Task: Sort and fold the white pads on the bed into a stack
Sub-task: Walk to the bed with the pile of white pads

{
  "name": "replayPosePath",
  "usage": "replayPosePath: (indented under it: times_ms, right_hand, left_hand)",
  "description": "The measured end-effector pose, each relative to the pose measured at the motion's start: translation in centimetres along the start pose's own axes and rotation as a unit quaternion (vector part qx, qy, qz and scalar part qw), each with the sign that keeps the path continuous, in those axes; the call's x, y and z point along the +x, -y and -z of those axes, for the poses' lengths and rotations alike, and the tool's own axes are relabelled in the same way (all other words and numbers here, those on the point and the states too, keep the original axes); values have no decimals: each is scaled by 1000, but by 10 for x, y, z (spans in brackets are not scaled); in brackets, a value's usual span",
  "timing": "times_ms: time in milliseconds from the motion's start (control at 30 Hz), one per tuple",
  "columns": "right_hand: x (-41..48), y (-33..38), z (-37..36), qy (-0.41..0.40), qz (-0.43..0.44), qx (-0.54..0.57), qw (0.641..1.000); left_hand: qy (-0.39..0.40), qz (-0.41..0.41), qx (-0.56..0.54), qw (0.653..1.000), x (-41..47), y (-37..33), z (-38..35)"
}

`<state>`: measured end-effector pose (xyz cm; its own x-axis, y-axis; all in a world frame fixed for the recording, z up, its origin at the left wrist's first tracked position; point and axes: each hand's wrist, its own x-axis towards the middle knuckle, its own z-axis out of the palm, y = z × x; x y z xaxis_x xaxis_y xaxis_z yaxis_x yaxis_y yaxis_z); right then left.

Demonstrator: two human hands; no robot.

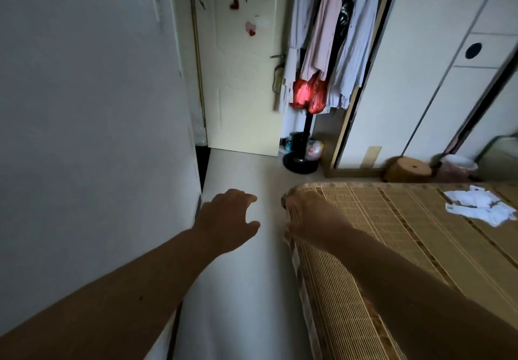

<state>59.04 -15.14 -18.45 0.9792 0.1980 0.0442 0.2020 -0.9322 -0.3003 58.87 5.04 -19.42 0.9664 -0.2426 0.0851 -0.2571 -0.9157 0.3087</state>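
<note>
Dim light fills a narrow bedroom, with one blank wall (84, 107) filling the left and one pale door (241, 93) beyond it carrying several heart stickers (234, 3). Two bare hands reach forward. The left hand (228, 219) hangs over the floor (238, 289), fingers loosely spread, holding and touching nothing. Behind it, one coat stand (308, 127) bears several garments (322, 23) and one red bag (308, 93). The right hand (308, 219) rests on the near corner of the bed (392, 261), on its woven mat; its fingertips drop over the edge out of sight, so I cannot tell whether it grips the mat or only lies there. One wardrobe (420, 79) and one round wooden stool (409, 170) stand past the bed. The white pads (479, 205) lie in one loose heap on the mat at far right, well apart from both hands, too jumbled to count.
</note>
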Motion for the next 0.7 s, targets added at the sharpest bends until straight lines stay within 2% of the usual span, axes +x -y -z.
replayPosePath:
  times_ms: [267, 533, 700]
  right_hand:
    - [128, -9, -6, -12, -33, 27, 999]
    - [275, -65, -7, -27, -47, 29, 998]
    - [379, -115, 5, -29, -48, 20, 998]
  left_hand:
    - [31, -27, 12, 999, 130, 56, 19]
    - [28, -62, 2, 998, 292, 73, 3]
    - [47, -56, 4, 997, 416, 73, -12]
